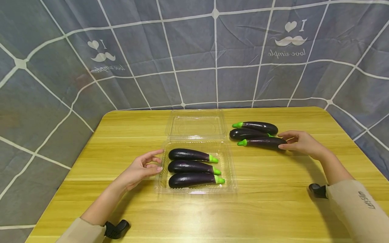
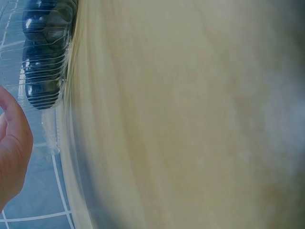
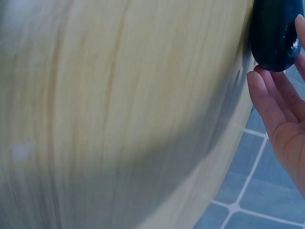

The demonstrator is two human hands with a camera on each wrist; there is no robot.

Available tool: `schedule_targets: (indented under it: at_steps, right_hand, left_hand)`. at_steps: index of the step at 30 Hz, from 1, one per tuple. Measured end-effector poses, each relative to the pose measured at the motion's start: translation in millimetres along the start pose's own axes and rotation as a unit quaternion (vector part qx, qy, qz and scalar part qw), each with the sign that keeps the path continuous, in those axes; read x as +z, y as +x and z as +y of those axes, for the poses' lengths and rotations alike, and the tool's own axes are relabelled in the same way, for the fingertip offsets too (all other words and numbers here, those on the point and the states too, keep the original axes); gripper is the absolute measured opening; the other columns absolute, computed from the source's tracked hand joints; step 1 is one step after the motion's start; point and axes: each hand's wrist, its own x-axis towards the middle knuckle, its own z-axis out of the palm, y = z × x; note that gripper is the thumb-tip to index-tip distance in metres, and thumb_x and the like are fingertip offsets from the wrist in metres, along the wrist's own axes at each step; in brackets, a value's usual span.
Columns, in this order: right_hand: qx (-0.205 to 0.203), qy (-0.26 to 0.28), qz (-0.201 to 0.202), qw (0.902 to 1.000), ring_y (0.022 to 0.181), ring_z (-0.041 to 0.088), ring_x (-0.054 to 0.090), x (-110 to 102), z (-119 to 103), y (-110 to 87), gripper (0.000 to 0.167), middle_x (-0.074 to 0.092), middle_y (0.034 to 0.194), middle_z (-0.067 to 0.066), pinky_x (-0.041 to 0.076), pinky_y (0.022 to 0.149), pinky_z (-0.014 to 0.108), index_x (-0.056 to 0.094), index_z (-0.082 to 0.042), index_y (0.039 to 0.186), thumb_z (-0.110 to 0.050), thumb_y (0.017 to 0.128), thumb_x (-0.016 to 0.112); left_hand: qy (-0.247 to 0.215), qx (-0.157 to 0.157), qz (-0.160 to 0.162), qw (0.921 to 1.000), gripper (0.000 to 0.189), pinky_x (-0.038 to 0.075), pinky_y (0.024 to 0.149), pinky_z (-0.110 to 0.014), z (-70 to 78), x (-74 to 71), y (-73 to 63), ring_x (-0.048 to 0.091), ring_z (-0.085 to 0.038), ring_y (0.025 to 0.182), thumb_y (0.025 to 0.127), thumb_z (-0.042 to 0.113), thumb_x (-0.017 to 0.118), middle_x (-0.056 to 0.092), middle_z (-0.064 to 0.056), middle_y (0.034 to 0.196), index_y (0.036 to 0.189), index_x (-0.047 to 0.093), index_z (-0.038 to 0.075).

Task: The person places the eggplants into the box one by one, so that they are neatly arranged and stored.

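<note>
Three dark purple eggplants [image 1: 189, 166] with green stems lie side by side in a clear plastic box [image 1: 231, 168], its lid [image 1: 197, 126] folded back. My left hand [image 1: 138, 170] is at the box's left wall, fingers loosely bent and fingertips right at the rim. To the right of the box, three more eggplants [image 1: 256, 126] lie close together on the table. The nearest eggplant [image 1: 264, 143] has its round end between the thumb and fingers of my right hand [image 1: 301, 143]. In the right wrist view, the fingertips spread around the eggplant's end [image 3: 276, 43].
The wooden table [image 1: 194, 216] ends at the back against a grey curtain [image 1: 194, 50] with white lines. A black wrist device [image 1: 117, 229] sits below my left forearm, another [image 1: 317, 190] below the right.
</note>
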Motion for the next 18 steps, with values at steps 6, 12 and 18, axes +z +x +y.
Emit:
schedule_targets:
  at_steps: [6,12,18]
  right_hand:
    - [0.0,-0.003,-0.003,1.0,0.105,0.038,0.053,1.7,0.6,0.7,0.052,0.051,0.124,0.027,0.049,0.07,0.02,0.053,0.006,0.126,-0.022,0.084,0.07]
    - [0.013,0.013,-0.011,0.9998,0.107,0.039,0.05,2.9,1.1,0.1,0.054,0.048,0.126,0.028,0.052,0.068,0.026,0.051,0.005,0.127,-0.023,0.085,0.069]
    - [0.013,0.005,-0.009,0.9999,0.107,0.039,0.051,3.0,2.0,0.7,0.055,0.048,0.126,0.028,0.05,0.07,0.023,0.051,0.004,0.128,-0.024,0.085,0.07]
  left_hand:
    - [0.001,-0.002,0.003,1.0,0.068,0.052,0.072,-0.02,-0.1,0.1,-0.1,0.058,-0.008,0.083,0.086,0.0,0.063,0.047,-0.008,0.107,0.144,0.028,-0.001]
    - [0.001,-0.001,0.002,1.0,0.068,0.052,0.073,-0.021,0.2,0.2,0.0,0.058,-0.008,0.083,0.086,0.0,0.063,0.047,-0.008,0.107,0.144,0.028,-0.001]
    - [0.002,-0.003,0.003,1.0,0.068,0.052,0.074,-0.022,0.3,-0.2,0.4,0.059,-0.009,0.083,0.086,0.0,0.063,0.047,-0.008,0.107,0.144,0.028,-0.001]
